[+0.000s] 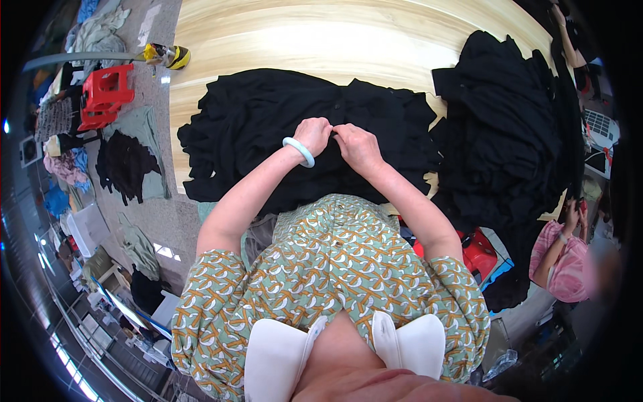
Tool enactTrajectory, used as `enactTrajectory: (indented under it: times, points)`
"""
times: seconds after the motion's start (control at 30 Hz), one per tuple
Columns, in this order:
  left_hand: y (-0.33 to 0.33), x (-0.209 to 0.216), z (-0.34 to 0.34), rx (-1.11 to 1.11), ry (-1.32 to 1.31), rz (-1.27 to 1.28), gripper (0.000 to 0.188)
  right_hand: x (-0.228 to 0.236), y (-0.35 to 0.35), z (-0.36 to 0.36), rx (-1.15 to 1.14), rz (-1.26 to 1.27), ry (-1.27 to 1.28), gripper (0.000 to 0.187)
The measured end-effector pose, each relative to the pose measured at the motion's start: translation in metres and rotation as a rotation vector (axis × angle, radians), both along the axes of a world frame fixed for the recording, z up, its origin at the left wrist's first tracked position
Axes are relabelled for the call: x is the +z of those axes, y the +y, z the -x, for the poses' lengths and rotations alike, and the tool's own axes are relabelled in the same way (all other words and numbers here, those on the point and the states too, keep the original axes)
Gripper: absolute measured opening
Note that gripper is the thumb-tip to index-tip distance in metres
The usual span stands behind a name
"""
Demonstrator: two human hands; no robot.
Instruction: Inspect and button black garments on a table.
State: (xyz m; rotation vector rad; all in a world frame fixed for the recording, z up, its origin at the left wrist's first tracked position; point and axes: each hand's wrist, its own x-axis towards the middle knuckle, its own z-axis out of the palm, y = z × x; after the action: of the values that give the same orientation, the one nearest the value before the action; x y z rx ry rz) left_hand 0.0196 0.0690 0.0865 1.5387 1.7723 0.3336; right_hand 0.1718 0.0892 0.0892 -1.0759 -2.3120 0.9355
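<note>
A stack of black garments (268,100) lies in front of me on the pale wooden table, its layered edges showing at both sides. Over its middle, my left hand (313,136) and my right hand (358,146) meet at the fingertips. Both are closed in a pinch on the black cloth, along what looks like a buttoned strip. Whether a button sits between the fingers is too small to make out. A pale blue bangle (299,152) circles my left wrist.
A second heap of black garments (502,127) covers the table's right side. At the table's left edge is a yellow-and-black taped object (167,56) on a grey bar. Red stools (107,97) and clothes lie beyond it. A person in pink (569,268) is at right.
</note>
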Motion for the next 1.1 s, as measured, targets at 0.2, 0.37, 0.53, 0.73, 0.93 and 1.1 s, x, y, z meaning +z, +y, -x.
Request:
enactTrajectory:
  times: [0.2, 0.37, 0.53, 0.73, 0.93, 1.1]
  points:
    - [-0.01, 0.025, -0.003, -0.061, -0.04, -0.09, 0.016, 0.005, 0.004, 0.0, 0.028, -0.004, -0.019, 0.007]
    - [-0.021, 0.012, -0.01, -0.052, 0.084, -0.155, 0.018, 0.005, 0.004, 0.003, 0.059, 0.007, -0.067, 0.007]
    - [-0.02, 0.011, -0.013, 0.234, -0.023, -0.257, 0.016, 0.01, 0.005, 0.008, -0.032, 0.129, 0.006, 0.011]
    - [-0.014, 0.023, -0.008, 0.253, -0.08, -0.294, 0.012, 0.017, 0.006, 0.013, -0.098, 0.174, 0.101, 0.014]
    - [-0.012, 0.038, 0.013, 0.032, -0.201, -0.28, 0.012, 0.028, 0.011, 0.011, -0.034, 0.143, 0.23, 0.009]
    - [-0.01, 0.064, 0.037, -0.043, -0.468, -0.021, 0.013, 0.056, 0.027, 0.005, 0.122, 0.344, 0.252, 0.011]
